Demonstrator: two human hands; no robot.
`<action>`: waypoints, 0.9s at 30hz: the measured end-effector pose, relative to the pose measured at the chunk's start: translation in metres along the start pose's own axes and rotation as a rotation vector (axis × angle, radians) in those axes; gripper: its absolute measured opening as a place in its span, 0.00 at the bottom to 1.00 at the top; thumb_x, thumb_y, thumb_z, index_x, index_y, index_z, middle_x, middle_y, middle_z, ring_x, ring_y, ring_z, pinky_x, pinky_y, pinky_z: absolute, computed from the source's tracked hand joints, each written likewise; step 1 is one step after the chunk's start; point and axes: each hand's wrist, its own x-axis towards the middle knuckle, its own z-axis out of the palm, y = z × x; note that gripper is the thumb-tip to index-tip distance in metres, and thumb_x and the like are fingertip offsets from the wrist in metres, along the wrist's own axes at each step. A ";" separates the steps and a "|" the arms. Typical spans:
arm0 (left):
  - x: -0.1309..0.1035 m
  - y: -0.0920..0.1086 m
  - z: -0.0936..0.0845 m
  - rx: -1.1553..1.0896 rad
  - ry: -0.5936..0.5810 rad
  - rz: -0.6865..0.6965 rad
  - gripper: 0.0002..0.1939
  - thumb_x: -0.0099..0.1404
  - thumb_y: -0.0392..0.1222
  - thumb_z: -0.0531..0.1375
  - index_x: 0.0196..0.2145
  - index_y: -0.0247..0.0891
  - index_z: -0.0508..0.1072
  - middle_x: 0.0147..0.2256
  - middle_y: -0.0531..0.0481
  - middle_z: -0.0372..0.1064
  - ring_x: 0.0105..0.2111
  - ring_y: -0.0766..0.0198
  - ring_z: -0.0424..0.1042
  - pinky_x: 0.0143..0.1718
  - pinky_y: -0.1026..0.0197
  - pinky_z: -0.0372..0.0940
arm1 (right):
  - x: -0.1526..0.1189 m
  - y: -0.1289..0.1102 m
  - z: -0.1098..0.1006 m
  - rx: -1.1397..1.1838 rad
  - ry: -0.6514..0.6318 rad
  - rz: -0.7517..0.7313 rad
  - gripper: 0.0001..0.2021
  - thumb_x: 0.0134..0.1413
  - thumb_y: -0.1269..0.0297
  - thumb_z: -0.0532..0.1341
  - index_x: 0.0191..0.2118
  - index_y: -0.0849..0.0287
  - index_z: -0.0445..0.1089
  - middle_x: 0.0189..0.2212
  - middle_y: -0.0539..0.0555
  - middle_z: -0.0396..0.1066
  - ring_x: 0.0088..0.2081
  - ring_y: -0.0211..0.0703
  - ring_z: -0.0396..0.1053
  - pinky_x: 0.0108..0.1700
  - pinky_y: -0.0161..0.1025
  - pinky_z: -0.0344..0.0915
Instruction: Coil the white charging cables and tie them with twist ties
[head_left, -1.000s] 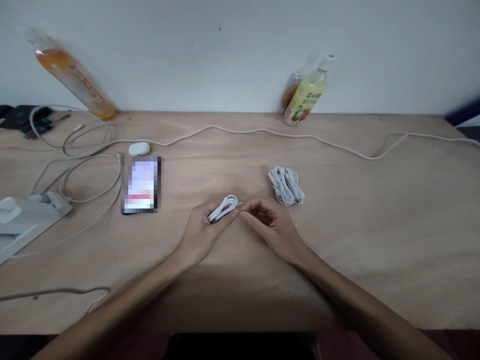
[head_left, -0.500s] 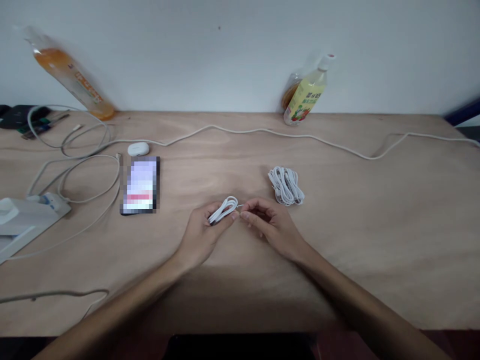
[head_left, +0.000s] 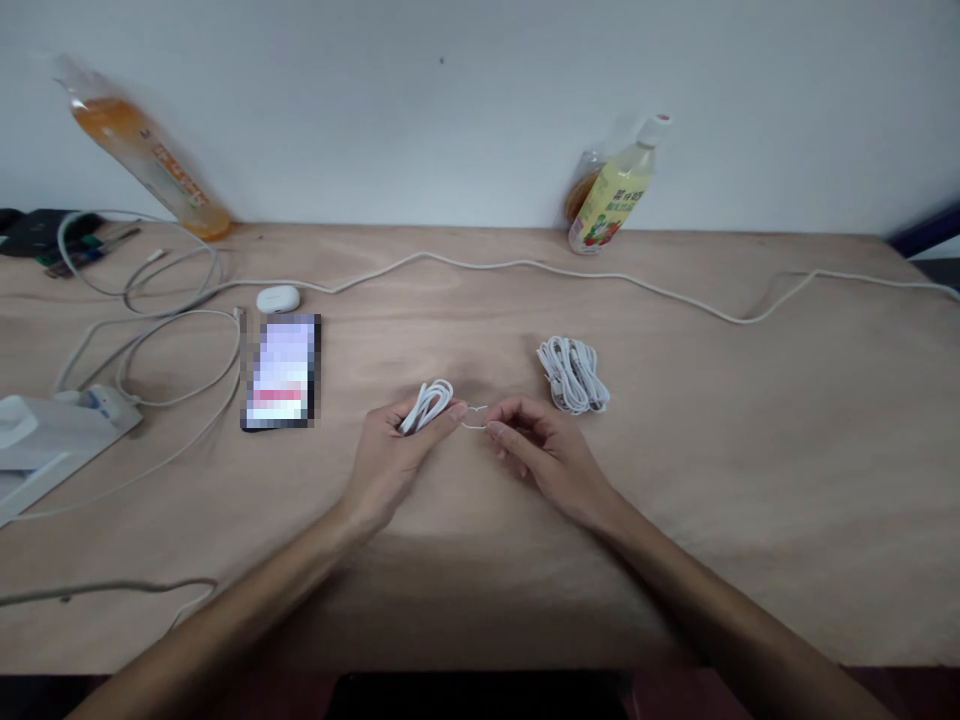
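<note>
I can tell the camera is worn on the head, above the near edge of the wooden table (head_left: pixel 720 460); it faces forward and down, close enough that the table fills most of the view, with the wall (head_left: pixel 360 120) behind.

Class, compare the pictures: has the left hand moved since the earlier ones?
Yes: judged against the phone, which lies still, the left hand, holding the coiled white cable, has shifted slightly left, nearer the phone.
</note>
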 end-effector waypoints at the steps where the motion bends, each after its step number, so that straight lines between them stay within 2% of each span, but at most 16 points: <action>1: 0.000 0.000 0.000 0.007 -0.006 -0.004 0.17 0.60 0.55 0.72 0.27 0.39 0.77 0.23 0.58 0.56 0.25 0.67 0.53 0.26 0.63 0.50 | 0.000 0.000 0.000 -0.014 0.000 -0.008 0.11 0.67 0.53 0.66 0.38 0.55 0.74 0.27 0.46 0.67 0.25 0.36 0.60 0.26 0.36 0.59; 4: 0.000 -0.001 -0.001 0.027 -0.029 -0.005 0.19 0.60 0.56 0.71 0.26 0.39 0.73 0.25 0.57 0.54 0.26 0.67 0.51 0.25 0.62 0.46 | 0.000 -0.001 0.000 -0.042 -0.006 -0.025 0.10 0.67 0.54 0.66 0.38 0.55 0.74 0.28 0.47 0.68 0.27 0.37 0.62 0.28 0.36 0.60; 8: 0.001 -0.002 -0.002 0.038 -0.049 -0.001 0.21 0.59 0.55 0.71 0.25 0.40 0.68 0.26 0.57 0.53 0.27 0.67 0.50 0.27 0.62 0.46 | -0.002 -0.001 0.000 -0.054 -0.021 -0.051 0.09 0.70 0.56 0.64 0.40 0.55 0.74 0.31 0.48 0.71 0.29 0.38 0.65 0.30 0.36 0.62; 13: 0.001 0.001 -0.002 0.077 -0.082 0.004 0.21 0.59 0.55 0.70 0.25 0.40 0.66 0.27 0.56 0.53 0.29 0.66 0.52 0.29 0.63 0.48 | -0.002 0.003 0.001 -0.185 0.092 -0.187 0.07 0.70 0.60 0.64 0.47 0.54 0.76 0.36 0.51 0.75 0.33 0.39 0.71 0.32 0.37 0.66; 15: 0.001 0.002 -0.001 0.097 -0.092 0.010 0.20 0.59 0.55 0.69 0.25 0.40 0.68 0.27 0.56 0.54 0.29 0.66 0.53 0.30 0.62 0.49 | -0.003 0.004 0.001 -0.245 0.116 -0.242 0.05 0.69 0.62 0.65 0.48 0.54 0.76 0.36 0.51 0.76 0.33 0.39 0.71 0.32 0.36 0.67; 20: 0.000 0.004 0.000 0.144 -0.112 0.017 0.19 0.58 0.57 0.68 0.24 0.40 0.69 0.26 0.55 0.57 0.29 0.65 0.55 0.31 0.62 0.52 | -0.004 0.005 0.001 -0.412 0.125 -0.399 0.02 0.71 0.64 0.65 0.44 0.53 0.76 0.34 0.50 0.76 0.29 0.38 0.69 0.29 0.36 0.67; 27: -0.001 0.005 -0.002 0.119 -0.152 0.007 0.19 0.58 0.55 0.68 0.24 0.39 0.69 0.26 0.56 0.56 0.29 0.65 0.54 0.31 0.62 0.52 | -0.005 0.006 0.001 -0.631 0.155 -0.556 0.05 0.74 0.68 0.63 0.42 0.56 0.76 0.34 0.51 0.76 0.25 0.37 0.65 0.28 0.37 0.66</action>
